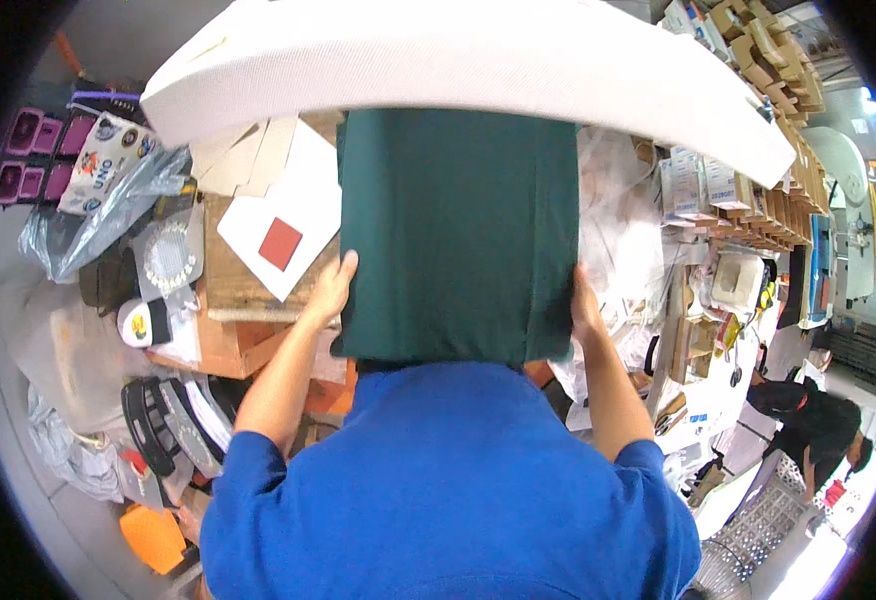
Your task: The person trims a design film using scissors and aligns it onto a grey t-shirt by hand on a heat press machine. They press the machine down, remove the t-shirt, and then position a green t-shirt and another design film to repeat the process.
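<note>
Your left hand (pixel 330 290) and right hand (pixel 584 305) grip the folded green cloth (pixel 458 235) by its sides, fingers curled behind it, not yet set on the bench (pixel 228 290).

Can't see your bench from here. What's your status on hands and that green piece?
Left hand and right hand grip the dark green fabric panel by its side edges. White curved board overlaps its top.

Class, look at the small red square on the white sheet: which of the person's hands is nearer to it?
Left. The left hand grips the green cloth's edge just right of the red square; the right hand holds the far edge.
</note>
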